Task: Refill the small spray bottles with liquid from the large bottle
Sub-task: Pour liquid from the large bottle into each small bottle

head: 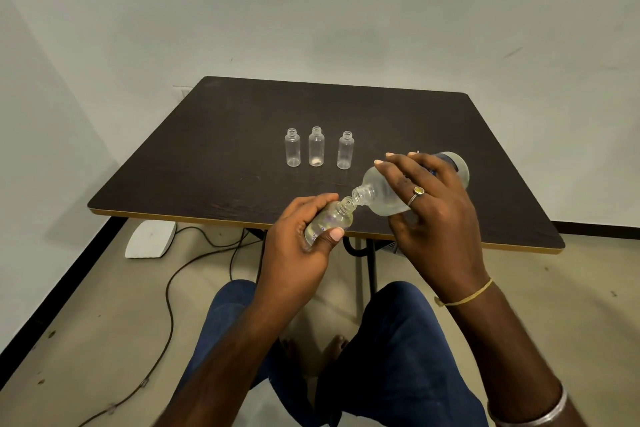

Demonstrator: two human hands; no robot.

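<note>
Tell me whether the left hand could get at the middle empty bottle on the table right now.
Probably not yet: the left hand is closed around a small bottle under the large bottle held tipped by the right hand. The path to the middle bottle looks unobstructed.

One view only, camera on my head, looking forward and down. Wide angle. My hands close below it, dark table (450, 163) further ahead, wall behind.

Three bottles (316, 151) abreast on table (207, 156)
</note>
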